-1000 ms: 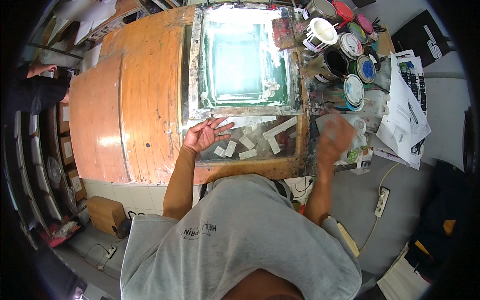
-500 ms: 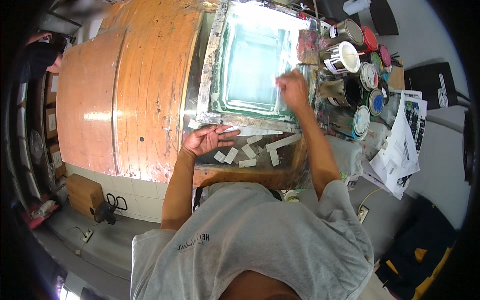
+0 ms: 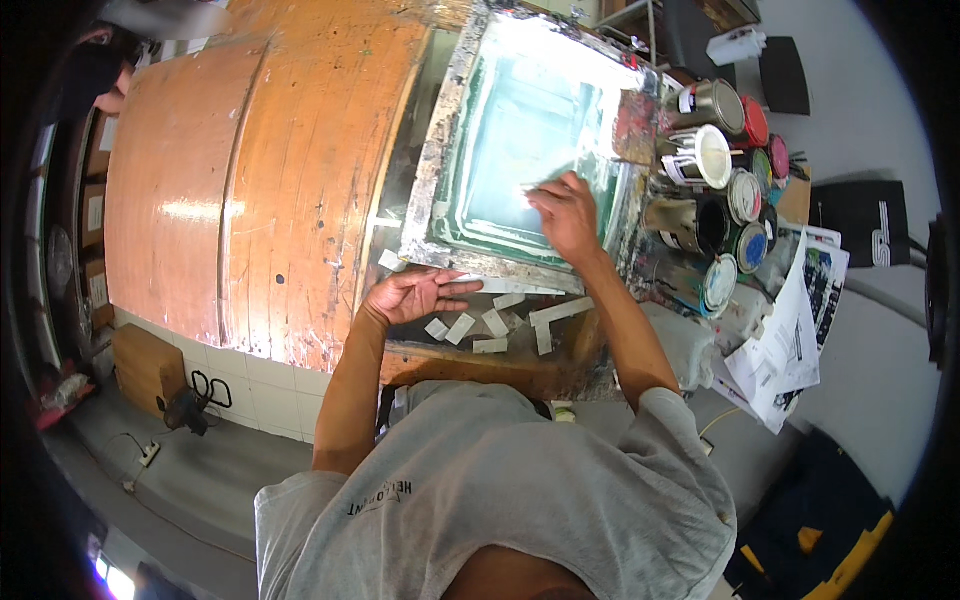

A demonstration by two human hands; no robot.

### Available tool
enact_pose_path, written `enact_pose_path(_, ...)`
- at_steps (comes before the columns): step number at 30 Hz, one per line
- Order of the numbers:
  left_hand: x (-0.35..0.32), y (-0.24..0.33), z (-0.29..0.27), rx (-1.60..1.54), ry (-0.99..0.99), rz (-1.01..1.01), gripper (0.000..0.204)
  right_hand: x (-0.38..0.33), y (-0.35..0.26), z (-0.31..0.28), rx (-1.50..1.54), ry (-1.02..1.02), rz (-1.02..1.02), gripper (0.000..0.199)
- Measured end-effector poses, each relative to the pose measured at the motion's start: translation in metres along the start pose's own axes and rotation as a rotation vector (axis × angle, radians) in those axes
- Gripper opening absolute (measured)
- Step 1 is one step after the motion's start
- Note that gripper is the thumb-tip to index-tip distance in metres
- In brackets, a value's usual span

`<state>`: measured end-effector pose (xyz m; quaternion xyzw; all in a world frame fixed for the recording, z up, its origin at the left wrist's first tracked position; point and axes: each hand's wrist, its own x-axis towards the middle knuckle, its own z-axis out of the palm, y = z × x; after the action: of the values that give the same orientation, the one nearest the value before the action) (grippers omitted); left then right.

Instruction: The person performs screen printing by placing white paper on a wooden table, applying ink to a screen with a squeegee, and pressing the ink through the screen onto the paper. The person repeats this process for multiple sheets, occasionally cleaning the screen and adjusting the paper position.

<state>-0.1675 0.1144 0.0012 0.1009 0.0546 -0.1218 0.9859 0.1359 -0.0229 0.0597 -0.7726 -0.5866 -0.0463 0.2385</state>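
We've got our left hand (image 3: 415,295) flat and open on the near edge of the screen frame (image 3: 440,150), which sits on the orange tabletop (image 3: 250,180). Our right hand (image 3: 565,210) presses a greenish rag (image 3: 562,174) onto the mesh, paint cans (image 3: 720,180) just right.

Cluster of open paint cans (image 3: 728,190) at right edge of surface, w/ white, red, green, blue lids. Loose printed papers (image 3: 790,330) hanging off just beside them. Curved orange-brown wooden surface (image 3: 250,180) at left. Scissors (image 3: 205,388) and wooden box (image 3: 145,365) down on floor.
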Motion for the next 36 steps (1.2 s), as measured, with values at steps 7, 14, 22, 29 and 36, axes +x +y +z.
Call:
enact_pose_path(7,0.000,-0.007,-0.009,-0.067,-0.059,0.042,0.040,0.016,0.014,0.032,-0.025,0.043,0.103,0.022)
enact_pose_path(14,0.000,0.001,0.000,-0.034,-0.059,0.021,0.042,0.097,0.020,0.063,0.031,0.176,0.064,0.014)
enact_pose_path(22,0.000,-0.005,-0.001,-0.038,0.014,0.012,0.041,0.085,0.024,0.036,-0.022,-0.052,0.019,0.016)
enact_pose_path(29,-0.001,-0.004,-0.005,-0.056,-0.023,0.038,0.041,0.050,-0.050,0.047,0.214,-0.218,-0.260,0.021)
enact_pose_path(36,0.000,-0.001,-0.001,-0.031,-0.053,0.031,0.035,0.039,-0.068,0.042,0.211,-0.292,-0.350,0.017)
